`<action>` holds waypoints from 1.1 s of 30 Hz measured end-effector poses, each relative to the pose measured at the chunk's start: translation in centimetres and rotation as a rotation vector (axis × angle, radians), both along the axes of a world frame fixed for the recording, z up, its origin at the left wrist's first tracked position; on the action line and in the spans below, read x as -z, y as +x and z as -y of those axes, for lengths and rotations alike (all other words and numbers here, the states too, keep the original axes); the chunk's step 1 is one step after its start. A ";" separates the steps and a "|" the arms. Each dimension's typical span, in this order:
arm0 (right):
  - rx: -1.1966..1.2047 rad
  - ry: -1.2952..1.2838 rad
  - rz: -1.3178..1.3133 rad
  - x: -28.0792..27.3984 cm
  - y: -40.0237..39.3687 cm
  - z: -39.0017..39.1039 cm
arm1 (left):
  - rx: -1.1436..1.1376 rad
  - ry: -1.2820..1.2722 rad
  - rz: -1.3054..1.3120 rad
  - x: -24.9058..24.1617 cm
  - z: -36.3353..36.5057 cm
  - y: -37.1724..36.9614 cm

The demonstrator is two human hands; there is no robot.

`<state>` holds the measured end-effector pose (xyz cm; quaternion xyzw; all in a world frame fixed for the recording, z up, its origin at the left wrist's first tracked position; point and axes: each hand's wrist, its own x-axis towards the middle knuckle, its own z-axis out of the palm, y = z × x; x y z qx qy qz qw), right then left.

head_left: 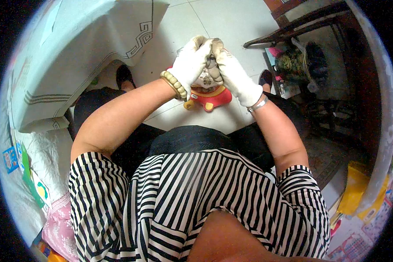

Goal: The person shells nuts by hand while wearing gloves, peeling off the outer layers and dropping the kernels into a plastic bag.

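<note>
A pale tablecloth (96, 56) with a dark key-pattern border hung at the left; dark wooden furniture (358, 52) crowded the right; a pair of dark shoes (125, 75) flanked the work; between those sides, bare floor tiles (183, 22) gave open room beyond the hands; the red-and-yellow object (219, 99) was just below the hands, between the shoes, its rounded yellow tabs towards the torso; its visible red edge ran left to right, though its full long axis was hidden; the white-gloved left hand (192, 61) and right hand (235, 73) met with fingers curled; whether they grasped anything could not be told.
</note>
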<state>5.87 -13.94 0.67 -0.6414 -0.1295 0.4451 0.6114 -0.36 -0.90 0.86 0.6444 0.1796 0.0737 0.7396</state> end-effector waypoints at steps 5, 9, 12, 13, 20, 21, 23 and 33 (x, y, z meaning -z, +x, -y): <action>0.033 0.124 0.413 0.3 -0.8 -0.3 | -0.033 0.027 0.093 -1.2 0.7 -1.0; 0.097 0.112 0.451 -1.5 -2.2 -0.5 | -0.118 0.056 0.122 -2.6 1.8 -1.7; 0.159 0.126 0.435 -2.0 -2.9 -0.8 | -0.108 -0.142 0.141 -2.6 1.8 -1.8; 0.179 0.133 0.411 -1.8 -3.0 -0.8 | -0.112 -0.012 0.098 -2.3 1.5 -1.6; 0.052 -0.081 0.357 -2.4 -1.1 -0.6 | -0.036 -0.140 -0.091 -2.1 -0.2 -0.7; 0.052 -0.082 0.355 -2.8 -1.0 -0.6 | -0.036 -0.141 -0.093 -1.8 -0.4 -0.6; 0.049 0.117 0.037 -3.2 -0.8 -0.5 | 0.049 -0.288 -0.042 -1.2 -0.8 -0.3; -0.012 0.109 0.109 -3.0 -0.5 0.4 | 0.269 -0.323 -0.074 -2.0 -1.0 -1.4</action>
